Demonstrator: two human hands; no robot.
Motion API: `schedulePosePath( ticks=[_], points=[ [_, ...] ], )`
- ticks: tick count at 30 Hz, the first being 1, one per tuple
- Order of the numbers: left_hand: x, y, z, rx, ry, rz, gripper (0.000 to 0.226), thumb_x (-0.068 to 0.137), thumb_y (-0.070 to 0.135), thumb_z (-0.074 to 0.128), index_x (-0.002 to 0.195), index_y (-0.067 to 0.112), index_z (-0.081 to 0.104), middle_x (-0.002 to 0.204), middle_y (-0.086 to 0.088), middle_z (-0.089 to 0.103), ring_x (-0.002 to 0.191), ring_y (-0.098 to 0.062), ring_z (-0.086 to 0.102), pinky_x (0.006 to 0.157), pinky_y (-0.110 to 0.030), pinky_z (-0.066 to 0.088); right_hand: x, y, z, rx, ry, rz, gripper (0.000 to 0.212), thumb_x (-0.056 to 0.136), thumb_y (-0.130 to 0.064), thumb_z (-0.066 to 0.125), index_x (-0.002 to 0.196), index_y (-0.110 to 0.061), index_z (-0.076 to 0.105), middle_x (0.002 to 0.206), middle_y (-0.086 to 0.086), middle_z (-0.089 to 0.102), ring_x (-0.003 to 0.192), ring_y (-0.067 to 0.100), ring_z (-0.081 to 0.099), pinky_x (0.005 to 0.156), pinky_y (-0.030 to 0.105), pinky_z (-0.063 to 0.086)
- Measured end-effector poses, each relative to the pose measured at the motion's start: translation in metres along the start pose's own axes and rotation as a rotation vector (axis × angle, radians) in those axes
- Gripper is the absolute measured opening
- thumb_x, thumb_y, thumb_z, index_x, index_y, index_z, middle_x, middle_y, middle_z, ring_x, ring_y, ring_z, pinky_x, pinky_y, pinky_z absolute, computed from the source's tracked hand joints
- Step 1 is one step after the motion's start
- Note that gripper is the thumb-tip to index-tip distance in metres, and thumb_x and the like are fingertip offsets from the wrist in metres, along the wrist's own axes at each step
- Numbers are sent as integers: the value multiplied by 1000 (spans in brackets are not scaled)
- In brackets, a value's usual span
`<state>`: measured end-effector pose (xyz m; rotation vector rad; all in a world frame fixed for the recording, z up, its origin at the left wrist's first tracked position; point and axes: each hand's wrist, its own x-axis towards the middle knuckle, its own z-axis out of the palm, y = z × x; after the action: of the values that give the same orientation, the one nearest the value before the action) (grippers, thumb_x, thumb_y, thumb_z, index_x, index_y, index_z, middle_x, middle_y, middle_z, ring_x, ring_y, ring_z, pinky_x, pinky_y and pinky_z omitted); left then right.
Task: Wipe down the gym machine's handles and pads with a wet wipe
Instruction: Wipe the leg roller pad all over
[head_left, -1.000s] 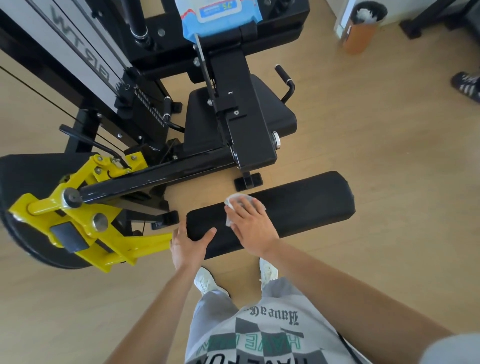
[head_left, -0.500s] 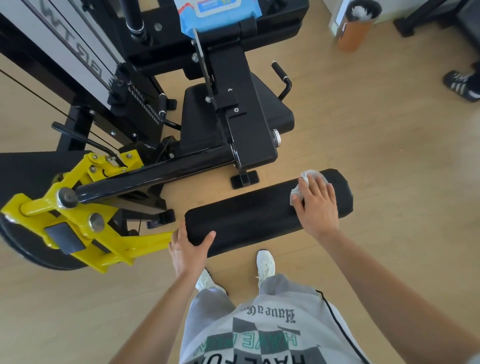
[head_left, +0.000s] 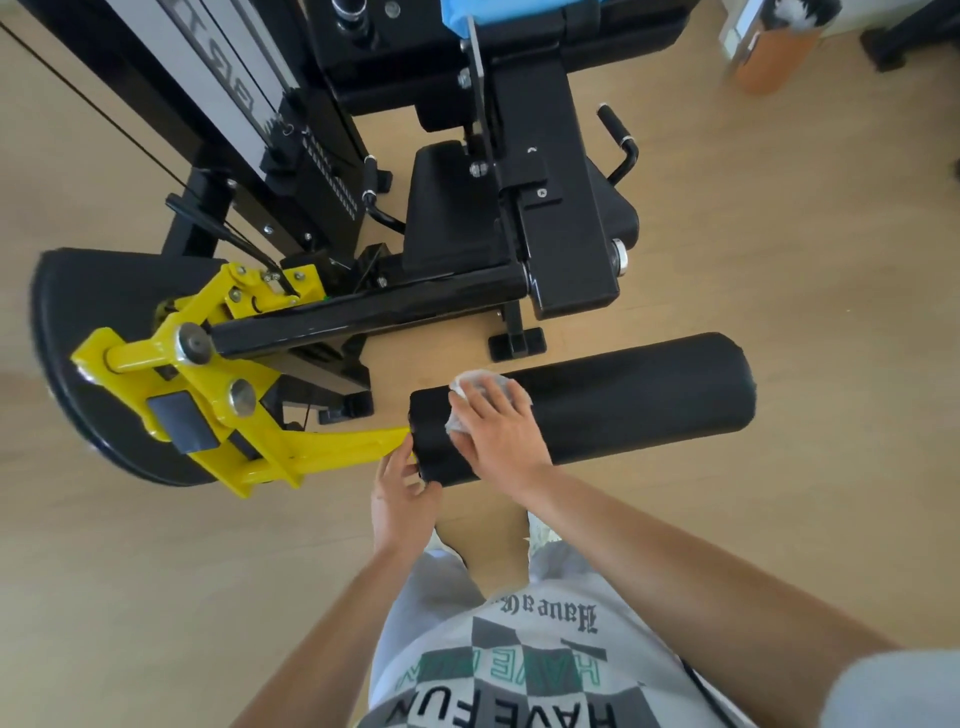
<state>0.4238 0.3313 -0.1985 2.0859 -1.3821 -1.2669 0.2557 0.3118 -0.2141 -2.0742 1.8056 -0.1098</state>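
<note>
Right hand (head_left: 498, 431), fingers flat, presses crumpled white wet wipe (head_left: 466, 385) onto black cylindrical padded roller (head_left: 628, 397), near its 9 o'clock end. Left hand (head_left: 402, 491) at 7 o'clock (beside yellow metal lever arm (head_left: 322, 453)) clasps that end, thumb curled

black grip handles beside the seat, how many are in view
2. One black curved grip handle right of the black padded seat, a second handle left of it. More may be hidden.
</note>
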Motion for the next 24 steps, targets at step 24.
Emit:
schedulePosePath(
  ticks=[24],
  points=[
    [32,25,-4,17,100,31,48,92,28,72,138,25,58,131,7,63,117,-15,61,92,-33,49,-34,83,-21,-67,101,155,54,105,-50,26,154,-27,33,154,5,42,147,29,31,124,47,23]
  ],
)
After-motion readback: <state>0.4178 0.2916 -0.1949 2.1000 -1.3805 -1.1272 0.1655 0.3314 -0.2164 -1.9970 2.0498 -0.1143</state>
